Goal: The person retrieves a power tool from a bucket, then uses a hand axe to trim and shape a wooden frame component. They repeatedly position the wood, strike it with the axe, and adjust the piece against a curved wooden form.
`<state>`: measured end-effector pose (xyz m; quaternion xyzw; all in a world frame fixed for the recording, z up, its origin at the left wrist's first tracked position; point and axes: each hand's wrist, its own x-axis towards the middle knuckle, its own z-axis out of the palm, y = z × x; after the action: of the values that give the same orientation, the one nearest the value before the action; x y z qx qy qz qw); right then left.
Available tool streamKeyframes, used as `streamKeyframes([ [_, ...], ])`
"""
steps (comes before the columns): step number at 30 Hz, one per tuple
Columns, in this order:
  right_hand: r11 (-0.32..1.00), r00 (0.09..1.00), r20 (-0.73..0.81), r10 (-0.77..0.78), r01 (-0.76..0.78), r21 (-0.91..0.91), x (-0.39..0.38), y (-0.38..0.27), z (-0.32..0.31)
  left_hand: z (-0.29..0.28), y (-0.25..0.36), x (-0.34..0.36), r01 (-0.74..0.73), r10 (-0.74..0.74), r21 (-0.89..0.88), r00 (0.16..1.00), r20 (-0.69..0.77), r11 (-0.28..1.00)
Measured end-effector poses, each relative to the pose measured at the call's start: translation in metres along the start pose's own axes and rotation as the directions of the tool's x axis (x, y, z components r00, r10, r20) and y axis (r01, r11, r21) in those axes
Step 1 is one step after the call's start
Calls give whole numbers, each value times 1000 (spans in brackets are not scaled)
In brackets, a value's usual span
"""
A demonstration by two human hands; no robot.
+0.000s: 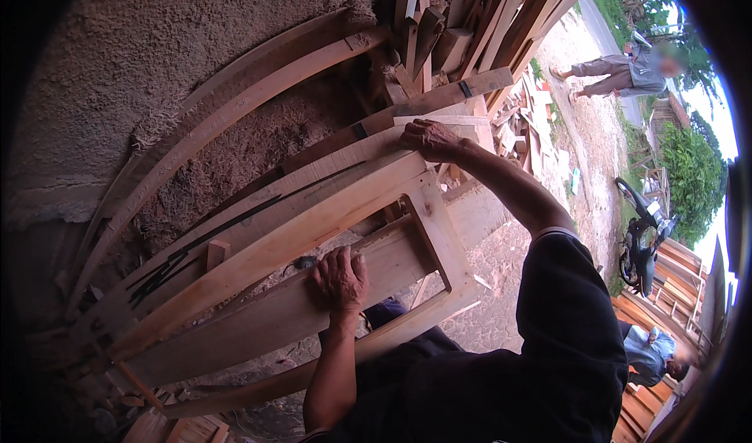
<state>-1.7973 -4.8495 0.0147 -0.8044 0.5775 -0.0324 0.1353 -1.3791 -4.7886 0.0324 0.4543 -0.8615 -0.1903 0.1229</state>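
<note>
A long pale wooden frame [439, 231] with a rounded cut-out near its end lies slantwise before me on rough planks. My left hand [342, 280] is closed over the edge of a wide plank [392, 259] seen inside the frame, its fingers bent. At the frame's far right corner, my right hand [431, 140] is closed, knuckles up, against the end of a board [329, 178] with dark streaks. What its fingers hold is hidden. A small wooden block [218, 253] stands between that board and the frame's long rail.
Curved timber strips [235, 106] lean by a rough wall [196, 28]. Stacked lumber [501, 20] and wood scraps [529, 122] lie beyond. Outside are a standing person [627, 75], a motorcycle [644, 235] and another person [654, 353] by stacked boards. Shavings cover the ground.
</note>
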Motion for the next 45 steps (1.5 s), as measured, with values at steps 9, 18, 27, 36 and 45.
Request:
streamKeyframes([
  [9,993,990,79,117,-116,-18,-1,-10,-4,0,0,-1,7,-9,53,999,31,999],
  [18,999,1000,-17,-20,20,-26,-5,-6,-3,3,0,-1,15,-15,8,1000,7,1000],
  [27,998,995,-87,45,-48,-39,-11,-8,4,3,-1,-1,-7,7,21,1000,-6,1000],
  [36,969,994,-44,95,-83,231,-5,-7,-7,1,1,-1,3,-4,50,1000,18,999],
  [45,988,988,71,138,-142,53,-33,-7,-12,2,0,0,6,-6,24,1000,-2,1000],
])
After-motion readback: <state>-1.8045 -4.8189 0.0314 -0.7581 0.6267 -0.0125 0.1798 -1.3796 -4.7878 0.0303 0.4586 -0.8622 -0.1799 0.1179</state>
